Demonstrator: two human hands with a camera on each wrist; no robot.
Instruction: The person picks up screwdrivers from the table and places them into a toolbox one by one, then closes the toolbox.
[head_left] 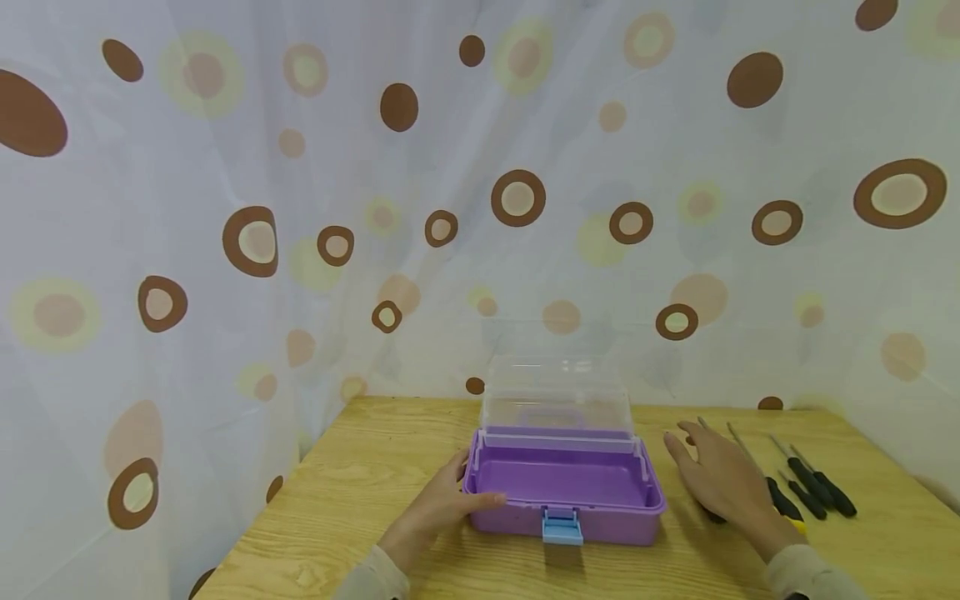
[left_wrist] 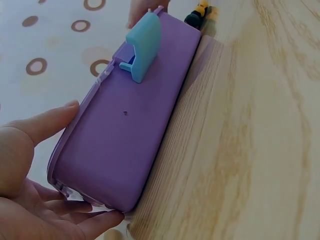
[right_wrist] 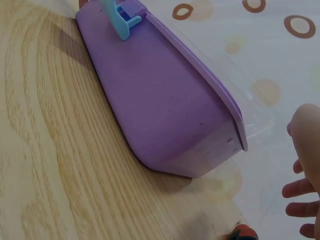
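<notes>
A purple toolbox (head_left: 566, 523) stands on the wooden table with its clear lid (head_left: 557, 404) tipped back, its inside showing bare. On its front hangs a light blue latch (head_left: 562, 527), flap down. My left hand (head_left: 442, 504) holds the box's left end, the thumb along the front rim and the fingers round the side; the left wrist view shows this grip (left_wrist: 55, 185) closely. To the right of the box, my right hand (head_left: 723, 479) hovers with fingers spread over a screwdriver (head_left: 712, 515), which it partly hides. Nothing shows in its fingers.
Several screwdrivers with dark handles (head_left: 813, 483) lie on the table's right side, shafts pointing away. One beside the right wrist has a yellow handle end (head_left: 797, 523). A white curtain with brown circles (head_left: 517, 200) hangs behind the table (head_left: 330, 500).
</notes>
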